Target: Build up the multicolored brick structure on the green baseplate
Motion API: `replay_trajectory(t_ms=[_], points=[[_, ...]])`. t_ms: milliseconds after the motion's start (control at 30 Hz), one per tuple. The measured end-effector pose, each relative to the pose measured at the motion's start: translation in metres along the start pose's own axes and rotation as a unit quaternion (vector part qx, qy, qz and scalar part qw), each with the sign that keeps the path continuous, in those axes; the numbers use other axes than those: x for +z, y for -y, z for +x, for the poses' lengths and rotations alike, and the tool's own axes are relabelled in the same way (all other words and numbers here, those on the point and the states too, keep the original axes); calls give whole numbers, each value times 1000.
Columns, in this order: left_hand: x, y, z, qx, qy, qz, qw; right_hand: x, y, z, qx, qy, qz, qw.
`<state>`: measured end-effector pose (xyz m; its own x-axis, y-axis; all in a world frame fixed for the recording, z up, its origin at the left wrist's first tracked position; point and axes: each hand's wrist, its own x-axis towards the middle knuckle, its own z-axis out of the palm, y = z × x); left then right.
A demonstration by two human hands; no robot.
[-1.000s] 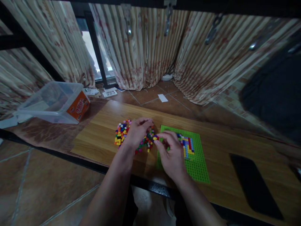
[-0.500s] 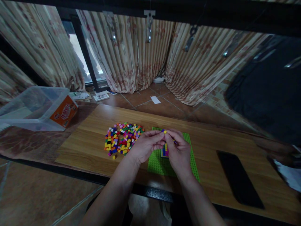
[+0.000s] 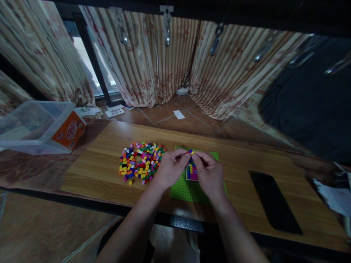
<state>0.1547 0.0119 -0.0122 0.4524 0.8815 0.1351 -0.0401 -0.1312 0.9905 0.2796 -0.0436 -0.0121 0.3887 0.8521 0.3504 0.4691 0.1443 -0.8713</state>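
My left hand (image 3: 170, 167) and my right hand (image 3: 210, 175) meet fingertip to fingertip, both closed in a pinch. Between them is a small cluster of toy building bricks (image 3: 191, 151), purple-blue and yellow, held just above a green studded baseplate (image 3: 182, 190). Below the fingers, a low square build of blue, yellow and magenta bricks (image 3: 193, 173) sits on the baseplate, partly covered by my right hand. To the left of my left hand spreads a pile of loose multicoloured bricks (image 3: 145, 160) on the wooden board.
A clear plastic bin (image 3: 38, 135) with an orange label stands at the far left. The wooden board (image 3: 93, 160) carries a black flat phone-like slab (image 3: 275, 202) on the right. Papers (image 3: 333, 199) lie at the right edge; striped curtains (image 3: 153, 65) hang behind.
My fingers have shifted slightly around the small bricks, and more of the square build shows beneath them. The whole view has moved a little; the pile looks the same.
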Motion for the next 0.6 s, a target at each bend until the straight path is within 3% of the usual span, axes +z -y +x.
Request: replay_trajectory(t_ms=[333,600], points=[[0,0,-3,25,-2,78,997,0,-1,1,0,-13,27,1000],[4,-3,-5,10,-38,73,997,-1,-1,1,-77,-30,-18,996]])
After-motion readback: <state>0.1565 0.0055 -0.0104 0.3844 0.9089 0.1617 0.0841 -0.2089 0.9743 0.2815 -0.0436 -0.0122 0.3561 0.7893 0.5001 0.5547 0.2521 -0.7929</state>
